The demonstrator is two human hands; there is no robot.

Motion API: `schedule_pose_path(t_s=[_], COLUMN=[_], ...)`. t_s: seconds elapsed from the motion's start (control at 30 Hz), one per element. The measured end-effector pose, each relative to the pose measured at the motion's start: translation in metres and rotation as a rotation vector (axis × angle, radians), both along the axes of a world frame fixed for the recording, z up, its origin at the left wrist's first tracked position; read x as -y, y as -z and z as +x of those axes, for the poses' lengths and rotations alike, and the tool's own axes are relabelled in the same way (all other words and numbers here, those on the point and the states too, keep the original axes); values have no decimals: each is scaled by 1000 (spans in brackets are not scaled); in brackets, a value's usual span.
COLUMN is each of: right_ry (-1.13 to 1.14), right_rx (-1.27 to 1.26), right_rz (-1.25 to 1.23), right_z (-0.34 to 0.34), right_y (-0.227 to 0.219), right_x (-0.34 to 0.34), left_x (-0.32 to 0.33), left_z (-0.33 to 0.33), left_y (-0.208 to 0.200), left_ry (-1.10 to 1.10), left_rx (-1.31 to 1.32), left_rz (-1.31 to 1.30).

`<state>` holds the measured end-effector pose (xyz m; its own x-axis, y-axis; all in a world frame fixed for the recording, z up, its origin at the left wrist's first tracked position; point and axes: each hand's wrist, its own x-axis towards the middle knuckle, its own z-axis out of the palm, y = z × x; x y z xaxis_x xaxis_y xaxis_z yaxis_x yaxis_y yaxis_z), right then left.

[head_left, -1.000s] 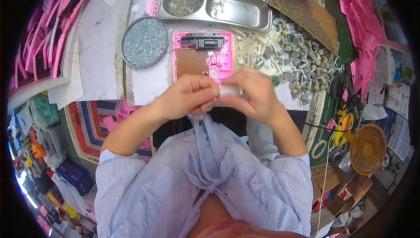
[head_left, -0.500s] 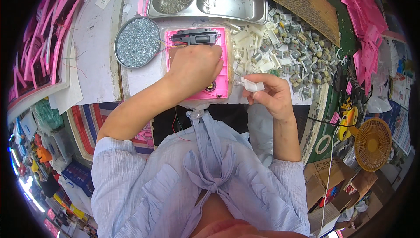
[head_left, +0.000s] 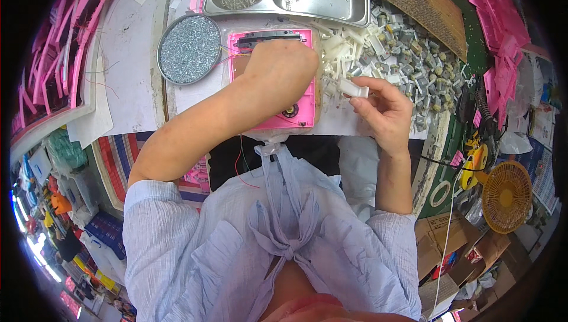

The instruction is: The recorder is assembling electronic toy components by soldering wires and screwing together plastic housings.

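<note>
head view: right hand (head_left: 386, 108) pinched white plastic piece (head_left: 354, 89) between thumb and fingers, beside pink casing (head_left: 306, 108). left hand (head_left: 283, 66) arched over casing, near black module (head_left: 264, 38); fingers hidden, could not tell whether gripping. round dish (head_left: 189, 83) of metal bits sat left; mixed parts (head_left: 408, 55) lay heaped right.

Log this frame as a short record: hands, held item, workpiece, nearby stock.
left_hand: left hand over the pink casing; fingers hidden, contact unclear
right_hand: right hand holding a white plastic piece, right of the casing
workpiece: casing open, black module along its far edge
stock_left: round dish of small silvery parts
stock_far: metal tray
stock_right: pile of white and grey parts
</note>
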<state>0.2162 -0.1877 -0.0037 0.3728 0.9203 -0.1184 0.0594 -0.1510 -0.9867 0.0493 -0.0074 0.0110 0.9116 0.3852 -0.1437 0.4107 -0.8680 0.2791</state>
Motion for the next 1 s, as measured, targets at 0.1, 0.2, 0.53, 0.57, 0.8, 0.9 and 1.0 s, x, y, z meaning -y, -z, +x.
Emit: schedule_pose_path(t_s=[0.1,0.2,0.53,0.57,0.8,0.9,1.0], right_ry=[35,57,30,26,57,51,53], right_rx=[76,74,103,105,69,76,79], right_rz=[58,39,101,99,70,68,73], right_z=[0,2,2,3,0,0,1], right_y=[3,3,-2,-1,-1,3,4], right_x=[0,3,7,9,10,9,8], left_x=[5,3,28,29,36,38,37], left_z=[-13,-31,-29,-29,-23,-19,-23], left_y=[3,9,17,17,13,26,18], left_ry=[-114,-117,19,25,-67,-205,-240], left_rx=[179,363,193,190,152,170,228], left_rz=[-102,-235,27,18,-25,-48,-104])
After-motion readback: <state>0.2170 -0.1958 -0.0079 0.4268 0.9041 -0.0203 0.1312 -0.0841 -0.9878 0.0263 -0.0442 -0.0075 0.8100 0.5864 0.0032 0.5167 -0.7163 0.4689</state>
